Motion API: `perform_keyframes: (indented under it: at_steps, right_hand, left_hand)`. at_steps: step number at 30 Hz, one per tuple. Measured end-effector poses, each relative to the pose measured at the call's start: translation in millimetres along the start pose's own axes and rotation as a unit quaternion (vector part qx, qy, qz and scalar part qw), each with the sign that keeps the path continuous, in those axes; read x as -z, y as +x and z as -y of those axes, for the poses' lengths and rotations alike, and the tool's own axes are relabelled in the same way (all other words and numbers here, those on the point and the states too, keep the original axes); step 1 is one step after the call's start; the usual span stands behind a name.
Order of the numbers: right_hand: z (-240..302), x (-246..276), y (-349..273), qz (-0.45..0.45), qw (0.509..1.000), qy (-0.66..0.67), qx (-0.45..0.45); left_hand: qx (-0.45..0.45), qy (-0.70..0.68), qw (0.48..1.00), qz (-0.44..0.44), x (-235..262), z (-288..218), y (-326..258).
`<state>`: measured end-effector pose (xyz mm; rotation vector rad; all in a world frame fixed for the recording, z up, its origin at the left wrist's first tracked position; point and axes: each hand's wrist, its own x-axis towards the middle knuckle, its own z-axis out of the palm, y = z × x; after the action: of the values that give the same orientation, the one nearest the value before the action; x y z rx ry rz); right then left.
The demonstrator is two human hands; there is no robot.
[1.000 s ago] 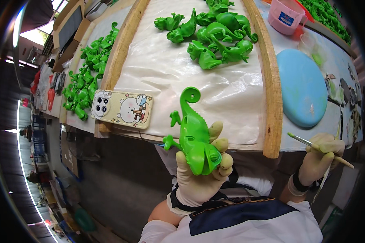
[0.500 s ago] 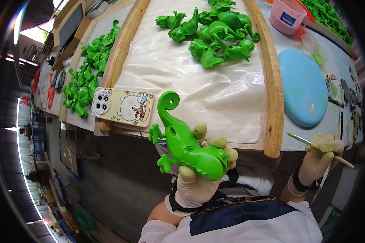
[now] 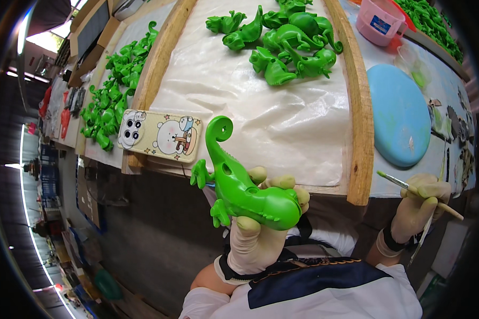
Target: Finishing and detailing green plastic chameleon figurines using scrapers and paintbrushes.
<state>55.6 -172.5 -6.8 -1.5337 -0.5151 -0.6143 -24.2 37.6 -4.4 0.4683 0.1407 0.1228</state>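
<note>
A green chameleon figure (image 3: 245, 192) with a curled tail and small holes in its body is gripped by its head end in my left hand (image 3: 258, 242). That hand wears a pale glove, thumb on the near side and fingertips showing behind the figure. The tail points away from me, over the table's front edge. My right hand (image 3: 419, 207), also gloved, pinches a thin paintbrush (image 3: 394, 181) with green-stained bristles. It is off the table's front edge at the right, apart from the figure. Part of the right hand's fingers is hidden by its own thumb and knuckles.
Several green chameleon figures (image 3: 292, 40) lie on the white sheet (image 3: 239, 106) between two wooden rails (image 3: 360, 133). A phone in a bear-print case (image 3: 159, 135) lies across the left rail's near end. Rightward are a blue oval lid (image 3: 399, 114) and a pink cup (image 3: 379, 21). More figures (image 3: 112, 101) lie left.
My left hand has turned the figure a little, so its head end is rolled and the near-side leg sits further over. My right hand with the brush has hardly moved.
</note>
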Motion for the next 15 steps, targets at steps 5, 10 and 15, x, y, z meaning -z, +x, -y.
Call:
perform_keyframes:
  at_steps: [5,10,15]
  right_hand:
    - [-0.7,2.0,-2.2,0.002,1.000,-0.006,-0.006]
    - [-2.1,1.4,-2.7,-0.003,1.000,-0.003,-0.017]
    - [-4.3,-0.2,-0.7,0.001,1.000,-0.010,-0.014]
  left_hand:
    - [-0.016,0.022,0.998,-0.059,-6.3,-0.3,0.7]
    - [-0.019,0.023,0.998,-0.063,-0.5,-0.7,4.4]
    - [-0.010,0.032,0.997,-0.072,-3.0,-3.3,7.2]
